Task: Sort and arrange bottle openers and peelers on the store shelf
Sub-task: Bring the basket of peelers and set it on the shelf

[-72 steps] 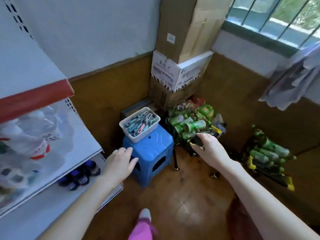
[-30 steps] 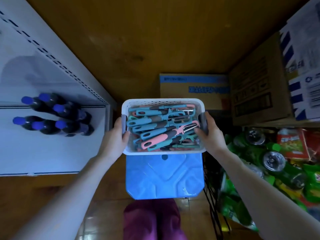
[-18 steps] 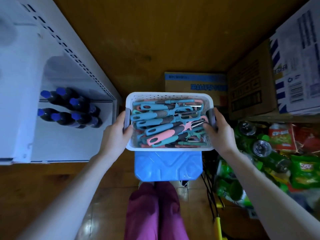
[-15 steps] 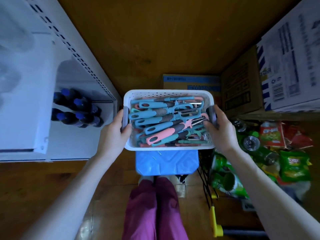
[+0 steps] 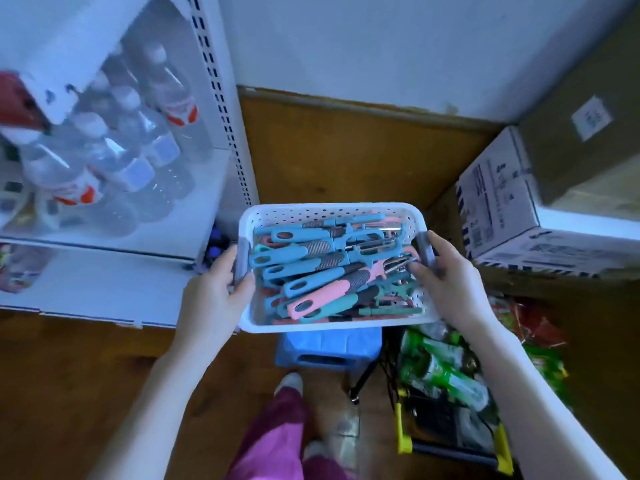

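print on the white carton (image 5: 498, 202) and bottle labels (image 5: 178, 110) is too blurred to read

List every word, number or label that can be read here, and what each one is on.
Nothing reads clearly.
white carton: dark print and code marks, too blurred.
sticker on the brown box: too small.
water bottles: red and white labels, blurred.
green packets: print blurred.
white basket: no print seen.

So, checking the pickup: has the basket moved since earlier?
Yes: up off the blue stool, where it sat; left hand and right hand grip the basket.
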`<control>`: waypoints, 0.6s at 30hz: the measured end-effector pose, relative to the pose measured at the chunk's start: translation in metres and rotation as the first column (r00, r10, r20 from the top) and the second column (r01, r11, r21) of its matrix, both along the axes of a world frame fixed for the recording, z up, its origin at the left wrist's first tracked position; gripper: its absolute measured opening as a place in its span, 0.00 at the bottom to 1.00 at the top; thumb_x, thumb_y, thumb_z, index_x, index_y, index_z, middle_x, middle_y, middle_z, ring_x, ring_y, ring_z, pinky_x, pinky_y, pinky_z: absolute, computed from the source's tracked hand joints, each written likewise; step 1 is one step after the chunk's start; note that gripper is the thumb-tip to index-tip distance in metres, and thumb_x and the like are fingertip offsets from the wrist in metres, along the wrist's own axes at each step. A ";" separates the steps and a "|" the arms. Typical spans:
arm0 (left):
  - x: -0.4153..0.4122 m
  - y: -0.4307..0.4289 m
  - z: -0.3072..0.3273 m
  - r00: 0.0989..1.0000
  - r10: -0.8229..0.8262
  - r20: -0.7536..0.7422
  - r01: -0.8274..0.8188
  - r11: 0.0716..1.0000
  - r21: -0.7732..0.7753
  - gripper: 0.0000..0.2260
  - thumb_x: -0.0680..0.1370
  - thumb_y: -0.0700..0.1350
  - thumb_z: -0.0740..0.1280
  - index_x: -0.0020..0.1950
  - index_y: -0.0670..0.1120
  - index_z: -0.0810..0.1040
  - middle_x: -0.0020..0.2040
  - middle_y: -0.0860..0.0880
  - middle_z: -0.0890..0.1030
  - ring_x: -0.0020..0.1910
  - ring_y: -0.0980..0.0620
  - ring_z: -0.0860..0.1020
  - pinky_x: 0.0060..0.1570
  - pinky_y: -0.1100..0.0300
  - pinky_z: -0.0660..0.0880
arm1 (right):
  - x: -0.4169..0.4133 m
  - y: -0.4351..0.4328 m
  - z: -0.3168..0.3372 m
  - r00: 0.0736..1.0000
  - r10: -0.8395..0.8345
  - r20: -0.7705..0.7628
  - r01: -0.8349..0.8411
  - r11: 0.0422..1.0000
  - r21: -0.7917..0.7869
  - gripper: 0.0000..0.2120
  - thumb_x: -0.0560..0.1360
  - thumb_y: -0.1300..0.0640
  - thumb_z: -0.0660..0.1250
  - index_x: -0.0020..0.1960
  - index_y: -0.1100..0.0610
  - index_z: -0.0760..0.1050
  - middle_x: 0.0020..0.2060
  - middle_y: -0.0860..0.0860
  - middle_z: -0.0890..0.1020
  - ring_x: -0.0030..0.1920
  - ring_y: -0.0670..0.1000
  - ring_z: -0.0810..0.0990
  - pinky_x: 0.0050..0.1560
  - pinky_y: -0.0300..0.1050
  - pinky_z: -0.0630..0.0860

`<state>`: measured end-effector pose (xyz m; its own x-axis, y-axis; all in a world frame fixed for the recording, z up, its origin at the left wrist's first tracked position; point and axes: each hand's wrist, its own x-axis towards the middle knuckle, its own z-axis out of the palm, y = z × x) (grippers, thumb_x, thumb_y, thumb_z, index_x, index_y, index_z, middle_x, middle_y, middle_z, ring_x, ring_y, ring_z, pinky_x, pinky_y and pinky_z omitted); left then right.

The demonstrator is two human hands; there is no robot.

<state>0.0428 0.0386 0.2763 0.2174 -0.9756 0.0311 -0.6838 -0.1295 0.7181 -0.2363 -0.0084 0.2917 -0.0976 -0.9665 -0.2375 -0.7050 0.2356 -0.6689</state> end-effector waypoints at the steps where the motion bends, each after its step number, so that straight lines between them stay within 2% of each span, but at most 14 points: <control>1: 0.001 0.011 0.008 1.000 0.027 -0.004 -0.027 0.999 -0.023 0.19 0.75 0.39 0.66 0.67 0.44 0.72 0.46 0.43 0.84 0.46 0.44 0.81 0.39 0.62 0.68 | 0.002 0.006 0.009 1.000 0.023 -0.002 -0.023 0.999 -0.025 0.27 0.77 0.56 0.64 0.73 0.53 0.60 0.48 0.58 0.79 0.49 0.57 0.79 0.50 0.50 0.75; 3: 0.004 0.037 0.024 0.996 0.087 -0.014 -0.087 0.995 -0.047 0.20 0.75 0.39 0.67 0.67 0.44 0.72 0.48 0.42 0.83 0.48 0.44 0.81 0.41 0.63 0.68 | 0.007 0.020 0.027 0.996 0.086 0.000 -0.086 0.995 -0.060 0.27 0.77 0.56 0.65 0.73 0.53 0.60 0.51 0.56 0.80 0.51 0.55 0.79 0.51 0.50 0.76; 6: 0.015 0.078 0.047 0.990 0.141 -0.002 -0.141 0.988 -0.064 0.18 0.75 0.43 0.66 0.65 0.45 0.74 0.42 0.42 0.83 0.45 0.42 0.81 0.40 0.58 0.70 | 0.018 0.040 0.054 0.983 0.183 0.000 -0.183 0.980 -0.078 0.27 0.76 0.55 0.65 0.73 0.53 0.60 0.56 0.55 0.79 0.54 0.54 0.79 0.50 0.48 0.77; 9: 0.030 0.119 0.069 0.981 0.196 0.012 -0.195 0.978 -0.071 0.16 0.75 0.45 0.65 0.62 0.45 0.76 0.42 0.44 0.84 0.44 0.43 0.81 0.41 0.51 0.76 | 0.038 0.057 0.081 0.958 0.286 -0.013 -0.286 0.953 -0.102 0.27 0.77 0.56 0.65 0.73 0.55 0.60 0.60 0.55 0.78 0.55 0.53 0.80 0.44 0.41 0.75; 13: 0.062 0.167 0.096 0.952 0.306 -0.023 -0.307 0.948 -0.088 0.11 0.76 0.40 0.66 0.58 0.46 0.77 0.41 0.48 0.83 0.42 0.47 0.81 0.39 0.50 0.77 | 0.084 0.075 0.112 0.914 0.407 -0.003 -0.403 0.906 -0.131 0.25 0.77 0.58 0.64 0.72 0.55 0.62 0.59 0.55 0.79 0.48 0.51 0.80 0.33 0.32 0.72; 16: 0.092 0.201 0.114 0.911 0.410 -0.044 -0.412 0.906 -0.095 0.09 0.76 0.39 0.66 0.54 0.49 0.78 0.37 0.50 0.81 0.37 0.49 0.79 0.41 0.46 0.76 | 0.130 0.085 0.130 0.862 0.507 0.001 -0.501 0.851 -0.156 0.23 0.76 0.58 0.64 0.70 0.55 0.64 0.57 0.55 0.79 0.46 0.52 0.81 0.39 0.43 0.78; 18: 0.117 0.222 0.124 0.873 0.487 -0.033 -0.488 0.867 -0.098 0.11 0.76 0.39 0.65 0.57 0.47 0.78 0.40 0.43 0.82 0.38 0.42 0.79 0.41 0.44 0.75 | 0.168 0.091 0.141 0.820 0.572 -0.023 -0.567 0.806 -0.170 0.23 0.76 0.58 0.65 0.70 0.55 0.66 0.56 0.56 0.80 0.48 0.54 0.81 0.45 0.50 0.79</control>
